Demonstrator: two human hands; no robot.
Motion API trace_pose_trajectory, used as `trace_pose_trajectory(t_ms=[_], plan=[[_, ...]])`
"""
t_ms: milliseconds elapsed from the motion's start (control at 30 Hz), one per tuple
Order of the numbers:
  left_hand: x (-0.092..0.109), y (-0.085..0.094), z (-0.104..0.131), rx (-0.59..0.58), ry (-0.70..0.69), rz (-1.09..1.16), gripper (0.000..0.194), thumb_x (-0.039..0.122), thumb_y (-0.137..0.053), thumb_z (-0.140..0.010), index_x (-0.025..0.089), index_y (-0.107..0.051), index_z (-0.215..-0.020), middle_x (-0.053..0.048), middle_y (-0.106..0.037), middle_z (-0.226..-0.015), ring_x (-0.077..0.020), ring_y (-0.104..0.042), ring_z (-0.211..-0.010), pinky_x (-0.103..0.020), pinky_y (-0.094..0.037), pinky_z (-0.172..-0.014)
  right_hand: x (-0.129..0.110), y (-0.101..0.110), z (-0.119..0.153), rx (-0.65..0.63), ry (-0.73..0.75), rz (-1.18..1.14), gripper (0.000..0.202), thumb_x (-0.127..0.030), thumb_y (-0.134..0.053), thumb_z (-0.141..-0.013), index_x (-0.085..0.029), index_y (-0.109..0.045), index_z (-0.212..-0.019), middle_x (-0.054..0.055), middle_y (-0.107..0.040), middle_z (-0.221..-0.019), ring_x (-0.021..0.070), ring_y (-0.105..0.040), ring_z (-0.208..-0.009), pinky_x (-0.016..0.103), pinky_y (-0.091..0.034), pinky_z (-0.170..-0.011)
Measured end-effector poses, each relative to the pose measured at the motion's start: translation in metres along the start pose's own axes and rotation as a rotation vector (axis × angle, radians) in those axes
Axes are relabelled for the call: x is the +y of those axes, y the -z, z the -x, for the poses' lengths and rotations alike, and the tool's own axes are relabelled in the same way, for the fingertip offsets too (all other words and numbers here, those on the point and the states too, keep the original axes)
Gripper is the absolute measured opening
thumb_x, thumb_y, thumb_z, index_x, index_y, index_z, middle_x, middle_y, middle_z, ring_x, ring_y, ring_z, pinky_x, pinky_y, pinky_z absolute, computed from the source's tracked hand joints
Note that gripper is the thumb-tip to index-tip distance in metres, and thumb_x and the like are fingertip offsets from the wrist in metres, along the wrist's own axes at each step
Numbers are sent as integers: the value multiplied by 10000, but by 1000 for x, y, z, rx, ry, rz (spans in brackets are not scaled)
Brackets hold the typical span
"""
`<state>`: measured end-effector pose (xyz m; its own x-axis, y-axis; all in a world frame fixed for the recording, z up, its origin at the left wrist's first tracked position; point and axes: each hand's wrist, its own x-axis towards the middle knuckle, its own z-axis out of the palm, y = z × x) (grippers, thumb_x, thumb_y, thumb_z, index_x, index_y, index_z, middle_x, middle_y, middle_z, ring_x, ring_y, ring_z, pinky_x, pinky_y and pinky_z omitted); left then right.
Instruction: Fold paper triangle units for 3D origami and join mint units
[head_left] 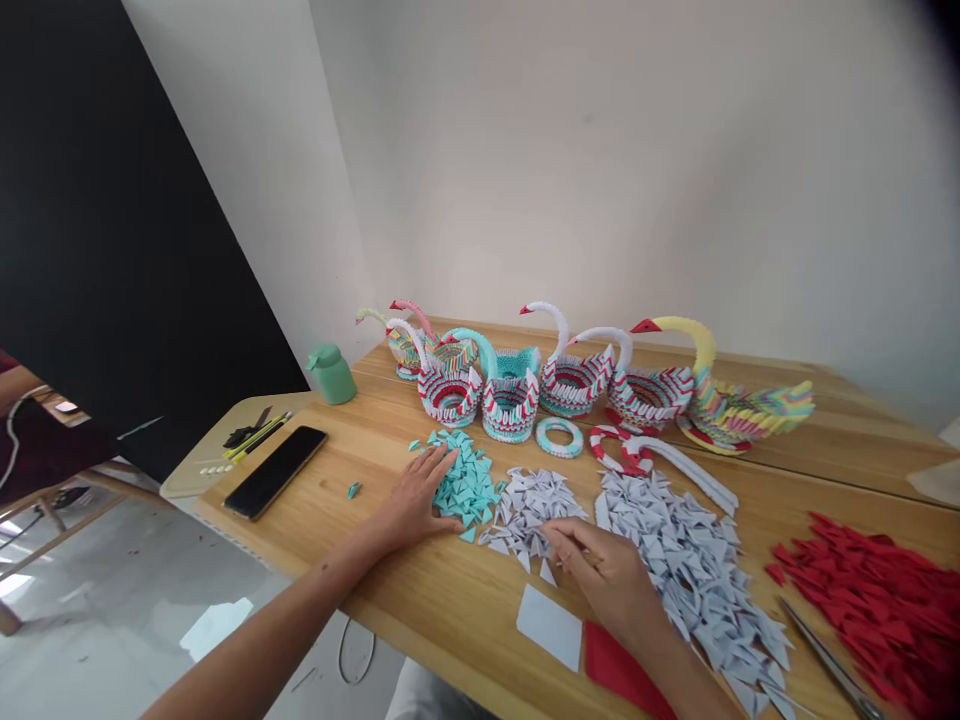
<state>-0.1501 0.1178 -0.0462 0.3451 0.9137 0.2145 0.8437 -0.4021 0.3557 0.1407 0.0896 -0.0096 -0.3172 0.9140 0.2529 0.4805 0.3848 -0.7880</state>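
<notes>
My left hand (420,500) rests with its fingers spread against the left side of a pile of teal folded paper pieces (466,480). My right hand (600,565) is over the lower right edge of a small pile of pale grey paper pieces (536,505). Its thumb and forefinger are pinched together, and whatever lies between them is too small to make out. A larger grey pile (694,570) spreads to the right of that hand. Below it lie a pale paper sheet (550,628) and a red sheet (619,672), the red one partly under my right forearm.
Several paper swans (574,385) line the back of the table, with a teal ring (559,437) and a red-white ring (621,450) before them. Scissors (832,662) and red pieces (877,595) lie right; a phone (276,472) and green container (332,374) are left.
</notes>
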Motion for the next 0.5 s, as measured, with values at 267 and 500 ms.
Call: trace_pose_trajectory(t_ms=[267,500], plan=[[10,19,-8,203,2,184,608,457,-541,-874,188,-403,-1401,-164,-440,-1442,-307,-374,-1344,-521,-291,-1100,5,0,-1,-6,18,49,321,-418,-442,-916,-221,-677,-820,-5,-666,-636,153,-625,-608,230,-480,-597],[125,87,73,470,-266,473,348,332,-494,-913,270,-572,-1247,-79,-650,-1198,-268,-504,-1235,-492,-385,-1064,-1,2,-1,-41,25,90,305,-364,-436,-928,-216,-683,-828,-3,-685,-656,159,-637,-610,238,-474,-614]])
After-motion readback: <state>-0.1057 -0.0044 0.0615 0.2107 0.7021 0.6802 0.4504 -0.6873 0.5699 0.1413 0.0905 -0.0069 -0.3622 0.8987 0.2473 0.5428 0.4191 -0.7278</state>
